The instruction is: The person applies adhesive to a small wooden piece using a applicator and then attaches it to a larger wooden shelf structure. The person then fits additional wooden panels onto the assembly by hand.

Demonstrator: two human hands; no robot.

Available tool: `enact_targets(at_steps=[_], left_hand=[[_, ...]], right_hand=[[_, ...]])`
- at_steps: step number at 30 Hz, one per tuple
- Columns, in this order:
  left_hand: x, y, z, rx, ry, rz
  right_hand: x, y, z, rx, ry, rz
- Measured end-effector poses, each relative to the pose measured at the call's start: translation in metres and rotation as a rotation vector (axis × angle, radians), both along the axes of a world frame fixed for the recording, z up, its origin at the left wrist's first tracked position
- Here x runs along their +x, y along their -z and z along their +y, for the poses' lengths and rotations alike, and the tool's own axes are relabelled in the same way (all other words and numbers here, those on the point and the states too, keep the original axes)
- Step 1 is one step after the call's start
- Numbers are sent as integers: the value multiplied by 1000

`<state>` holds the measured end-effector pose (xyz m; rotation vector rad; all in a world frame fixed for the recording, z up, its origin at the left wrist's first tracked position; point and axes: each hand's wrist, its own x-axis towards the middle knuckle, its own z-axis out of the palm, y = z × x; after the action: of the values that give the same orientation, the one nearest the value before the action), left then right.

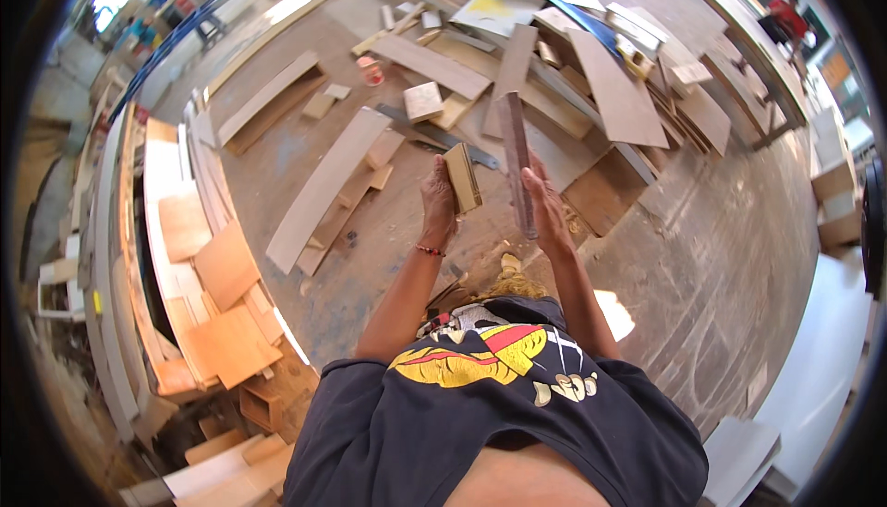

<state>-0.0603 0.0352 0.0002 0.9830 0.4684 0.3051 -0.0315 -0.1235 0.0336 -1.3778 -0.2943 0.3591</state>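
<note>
My left hand, with a beaded bracelet at its wrist, is closed around a short yellowish wooden block. Its fingers are partly hidden behind the block's edge. To the right, my right hand grips a long narrow brown board that stands on edge, pointing away from me. A gap separates the block from the board. Beyond the block, a thin grey blade-like strip lies on the floor.
Ahead lies a heap of loose boards and offcuts. A pale board rests at the left, near a small red container. Stacked orange-brown panels line the left side. White sheets stand at the right. A person is far off.
</note>
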Motion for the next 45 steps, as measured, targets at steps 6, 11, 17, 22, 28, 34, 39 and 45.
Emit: enact_targets(at_steps=[6,11,17,22,28,34,39,45], left_hand=[[-14,19,32,29,-56,204],[-21,32,33,30,-10,-91],[-30,11,27,12,76,228],[-44,139,99,-416,-82,-263],[-54,21,46,52,66,207],[-56,52,74,-42,-78,-10],[-59,37,61,50,19,220],[-63,56,68,5,43,187]], right_hand=[[-46,-11,10,-557,-19,-510],[-61,-13,30,-768,-18,-960],[-12,-17,56,-750,73,-831],[-83,-23,62,-675,-217,-1079],[-24,-13,75,-771,9,-831],[-61,-4,72,-688,-191,-1056],[-49,0,74,-718,-100,-962],[-39,15,87,-644,-111,-963]])
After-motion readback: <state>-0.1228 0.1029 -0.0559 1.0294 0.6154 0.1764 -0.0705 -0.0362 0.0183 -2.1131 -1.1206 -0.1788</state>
